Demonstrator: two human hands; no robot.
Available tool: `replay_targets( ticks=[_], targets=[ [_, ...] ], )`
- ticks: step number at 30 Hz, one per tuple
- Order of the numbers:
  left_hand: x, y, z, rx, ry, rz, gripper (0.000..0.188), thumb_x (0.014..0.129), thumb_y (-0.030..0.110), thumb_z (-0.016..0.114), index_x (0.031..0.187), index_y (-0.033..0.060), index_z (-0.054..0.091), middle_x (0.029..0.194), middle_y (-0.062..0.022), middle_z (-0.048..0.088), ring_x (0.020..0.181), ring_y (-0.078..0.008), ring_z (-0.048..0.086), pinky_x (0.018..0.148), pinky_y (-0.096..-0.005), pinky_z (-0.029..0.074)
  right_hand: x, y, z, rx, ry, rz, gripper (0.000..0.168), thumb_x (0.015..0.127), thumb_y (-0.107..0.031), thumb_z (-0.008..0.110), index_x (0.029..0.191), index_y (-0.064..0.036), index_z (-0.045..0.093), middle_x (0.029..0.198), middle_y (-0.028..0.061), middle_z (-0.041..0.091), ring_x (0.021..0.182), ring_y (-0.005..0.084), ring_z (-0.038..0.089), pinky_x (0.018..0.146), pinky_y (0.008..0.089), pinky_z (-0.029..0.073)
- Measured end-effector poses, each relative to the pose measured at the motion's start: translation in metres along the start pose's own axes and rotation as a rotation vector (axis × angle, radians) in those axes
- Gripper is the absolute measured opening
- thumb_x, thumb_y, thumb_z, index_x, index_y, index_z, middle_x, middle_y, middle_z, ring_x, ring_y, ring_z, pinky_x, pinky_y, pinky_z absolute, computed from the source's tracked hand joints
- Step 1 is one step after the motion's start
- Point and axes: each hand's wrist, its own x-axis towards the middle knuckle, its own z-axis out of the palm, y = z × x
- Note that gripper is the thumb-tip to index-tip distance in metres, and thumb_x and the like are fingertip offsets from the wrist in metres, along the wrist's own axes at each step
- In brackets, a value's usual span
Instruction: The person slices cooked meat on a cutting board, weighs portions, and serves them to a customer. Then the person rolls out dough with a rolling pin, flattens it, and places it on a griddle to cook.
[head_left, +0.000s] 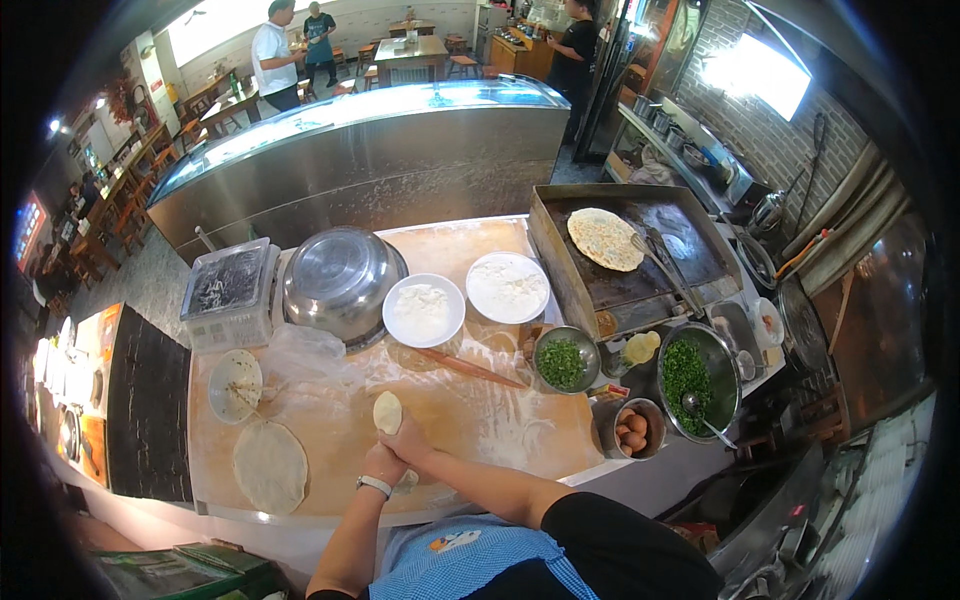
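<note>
My right hand (407, 438) grips a lump of pale dough (388, 412), part of which bulges out above the fingers. Against it, my left hand (384, 463) is closed on the lower part of the dough; a small pale piece shows just below the hands. A flat round of rolled dough (270, 467) lies to the left on the floured wooden board (337, 420). Beyond the hands rests a wooden rolling pin (471, 367). Two white bowls of flour (423, 309) (508, 287) stand farther back. On the griddle (555, 217) lies a flatbread (604, 239) with metal tongs at its edge.
On the right are metal bowls of chopped greens (560, 364) (684, 375) and a pot of eggs (631, 431). An upturned metal basin (341, 277), a plastic bag (311, 356), a plastic container (229, 292) and a white bowl (235, 375) stand left. People stand beyond the steel counter (360, 172).
</note>
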Motion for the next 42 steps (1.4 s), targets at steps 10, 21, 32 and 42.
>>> replay_targets(
  ticks=[10, 21, 32, 42],
  targets=[
    [-0.002, -0.024, -0.050, -0.212, -0.126, 0.104, 0.026, 0.081, 0.031, 0.064, 0.080, 0.0052, 0.065, 0.076, -0.0187, 0.067, 0.068, -0.0380, 0.065, 0.065, -0.0484, 0.051, 0.037, -0.034, 0.008, -0.454, -0.203, 0.049, 0.065, 0.079, -0.020, 0.068, 0.135, 0.002, 0.043, 0.127, 0.0292, 0.054, 0.117, 0.0443, 0.054, 0.099, 0.0485, 0.045],
    [0.021, -0.110, -0.046, -0.817, 0.057, 0.145, 0.078, 0.094, 0.029, 0.061, 0.153, 0.0039, 0.017, 0.132, -0.0323, 0.048, 0.102, -0.0434, 0.060, 0.088, -0.0435, 0.049, 0.097, -0.098, 0.070, -0.424, -0.288, 0.039, 0.052, 0.080, -0.023, 0.079, 0.121, 0.003, 0.058, 0.119, 0.0184, 0.063, 0.107, 0.0271, 0.062, 0.093, 0.0363, 0.048],
    [-0.043, -0.219, -0.125, -0.855, -0.088, 0.100, 0.034, 0.095, 0.018, 0.056, 0.126, 0.0038, 0.059, 0.114, -0.0200, 0.065, 0.102, -0.0366, 0.063, 0.087, -0.0428, 0.052, 0.339, -0.246, 0.282, -0.341, -0.306, -0.473, 0.037, 0.081, -0.010, 0.074, 0.117, -0.008, 0.066, 0.110, 0.0083, 0.069, 0.102, 0.0185, 0.063, 0.089, 0.0308, 0.049],
    [-0.072, -0.283, -0.175, -1.058, 0.179, -0.142, 0.024, 0.093, 0.010, 0.058, 0.115, 0.0054, 0.065, 0.100, -0.0148, 0.068, 0.090, -0.0283, 0.068, 0.080, -0.0355, 0.054, 0.375, -0.187, 0.281, -1.344, 0.057, -0.563, 0.050, 0.081, -0.016, 0.071, 0.129, -0.012, 0.058, 0.130, 0.0146, 0.059, 0.121, 0.0325, 0.056, 0.103, 0.0417, 0.043]
  ],
)
